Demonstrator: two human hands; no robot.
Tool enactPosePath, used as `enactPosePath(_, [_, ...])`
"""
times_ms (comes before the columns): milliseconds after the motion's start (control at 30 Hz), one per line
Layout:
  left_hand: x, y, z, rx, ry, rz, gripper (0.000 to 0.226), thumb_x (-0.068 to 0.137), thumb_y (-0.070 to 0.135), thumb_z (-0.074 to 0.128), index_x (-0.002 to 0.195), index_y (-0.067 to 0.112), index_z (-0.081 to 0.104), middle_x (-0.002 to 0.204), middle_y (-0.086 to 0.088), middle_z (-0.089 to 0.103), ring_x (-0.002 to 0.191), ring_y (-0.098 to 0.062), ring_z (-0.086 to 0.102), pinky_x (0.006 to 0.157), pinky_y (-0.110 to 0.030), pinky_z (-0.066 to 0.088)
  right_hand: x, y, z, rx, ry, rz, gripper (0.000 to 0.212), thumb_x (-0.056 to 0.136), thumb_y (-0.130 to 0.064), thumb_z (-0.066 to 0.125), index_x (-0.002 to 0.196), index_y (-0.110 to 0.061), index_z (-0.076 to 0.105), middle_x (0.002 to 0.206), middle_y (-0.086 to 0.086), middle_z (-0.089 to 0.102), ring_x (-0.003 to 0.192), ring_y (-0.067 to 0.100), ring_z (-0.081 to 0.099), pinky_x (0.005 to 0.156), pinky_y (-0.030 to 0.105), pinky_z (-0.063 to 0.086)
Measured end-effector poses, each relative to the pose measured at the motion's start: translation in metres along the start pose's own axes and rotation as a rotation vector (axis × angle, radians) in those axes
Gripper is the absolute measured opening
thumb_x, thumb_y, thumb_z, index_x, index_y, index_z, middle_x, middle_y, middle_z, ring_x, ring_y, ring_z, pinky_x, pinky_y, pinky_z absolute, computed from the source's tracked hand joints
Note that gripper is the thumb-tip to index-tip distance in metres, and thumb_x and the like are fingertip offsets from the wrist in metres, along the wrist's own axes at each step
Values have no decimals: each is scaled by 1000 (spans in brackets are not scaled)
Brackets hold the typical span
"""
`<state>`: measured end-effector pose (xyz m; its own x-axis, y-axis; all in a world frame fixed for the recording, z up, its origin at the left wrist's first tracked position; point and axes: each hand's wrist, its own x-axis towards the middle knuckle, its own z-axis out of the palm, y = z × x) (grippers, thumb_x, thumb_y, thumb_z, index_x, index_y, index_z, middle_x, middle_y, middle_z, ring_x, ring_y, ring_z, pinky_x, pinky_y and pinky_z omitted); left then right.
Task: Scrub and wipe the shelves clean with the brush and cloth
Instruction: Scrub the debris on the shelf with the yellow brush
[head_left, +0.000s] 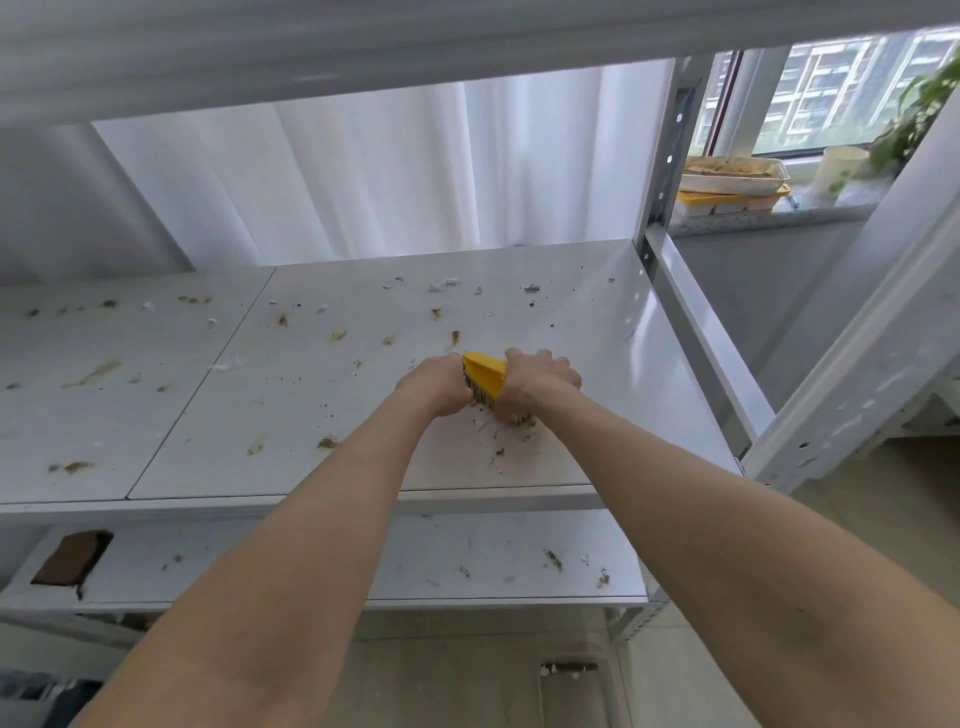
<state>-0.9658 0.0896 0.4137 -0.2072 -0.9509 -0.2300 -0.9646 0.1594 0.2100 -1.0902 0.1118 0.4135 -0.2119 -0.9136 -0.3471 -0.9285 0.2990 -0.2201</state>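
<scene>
Open room left and far on the dirty white metal shelf (545, 322); right edge close. Reaching forward, left grip (434, 382) and right grip (540, 382) wrapped round the yellow plastic brush (485, 371), bristles down, right of middle.

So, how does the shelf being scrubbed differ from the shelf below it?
The middle shelf carries many brown stains and white flecks; the lower shelf shows fewer bits, mostly toward its right. On the middle shelf the left hand and right hand hold the yellow brush; on the lower shelf a brown cloth lies at the left end. Both shelves are white and dirty.
</scene>
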Motion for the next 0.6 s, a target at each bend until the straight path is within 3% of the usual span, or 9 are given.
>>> enactPosePath(100, [-2,8,-1,-17,21,4,41,90,23,54,128,11,47,126,-9,56,114,-25,53,91,-37,47,2,13,0,116,35,-47,49,83,-25,62,127,-20,42,112,6,54,100,27,55,74,34,45])
enactPosePath(167, [0,13,-1,-18,28,9,44,91,23,55,132,11,45,131,-9,53,118,-25,50,95,-37,46,3,25,-8,241,120,-31,50,83,-27,63,128,-20,42,114,7,57,102,28,57,77,35,49])
enactPosePath(367, [27,19,-11,-3,-6,50,46,94,19,48,138,11,38,137,-9,48,121,-26,48,98,-38,43,27,84,-44,336,351,198,54,89,-27,56,137,-17,35,121,14,56,111,35,55,75,37,41])
enactPosePath(467, [41,21,-13,9,-17,84,44,94,18,47,137,10,39,135,-9,49,119,-25,49,94,-36,44,39,110,-44,311,373,345,55,96,-35,48,143,-14,31,130,20,50,120,37,50,88,41,44])
enactPosePath(600, [56,13,-15,38,-31,86,42,94,19,47,134,10,42,133,-9,51,118,-25,50,95,-37,45,49,103,-36,277,311,379,52,96,-25,46,144,-18,29,131,19,48,120,37,50,90,41,44])
